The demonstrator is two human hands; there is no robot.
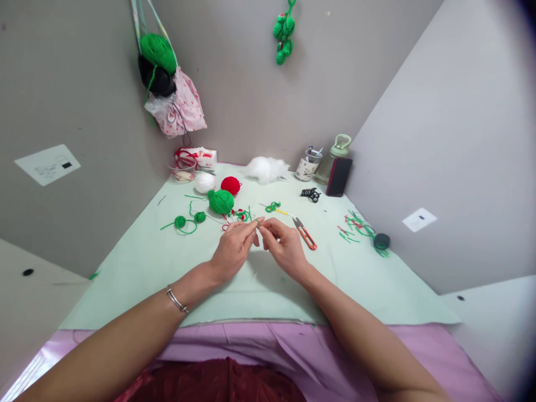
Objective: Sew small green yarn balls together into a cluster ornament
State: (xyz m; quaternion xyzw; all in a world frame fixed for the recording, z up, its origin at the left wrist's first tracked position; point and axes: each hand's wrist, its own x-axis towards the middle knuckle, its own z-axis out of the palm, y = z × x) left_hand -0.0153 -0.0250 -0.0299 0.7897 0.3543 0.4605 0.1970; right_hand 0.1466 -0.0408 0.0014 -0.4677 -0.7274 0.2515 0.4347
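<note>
My left hand (235, 245) and my right hand (283, 243) meet over the middle of the pale green table mat (146, 262). Both pinch a small piece of green yarn (257, 223) between their fingertips. A silver bracelet sits on my left wrist. Just beyond the fingers lies a small green and red yarn piece (239, 215). Orange-handled thread snips (305, 233) lie on the mat right of my right hand.
A green yarn ball (221, 201), a red ball (230, 185) and a white ball (205, 182) sit further back, with white stuffing (265, 168), a pen cup (307, 164), a bottle (335, 156) and a phone (339, 176). Yarn scraps (355, 226) and a dark spool (381, 241) lie right.
</note>
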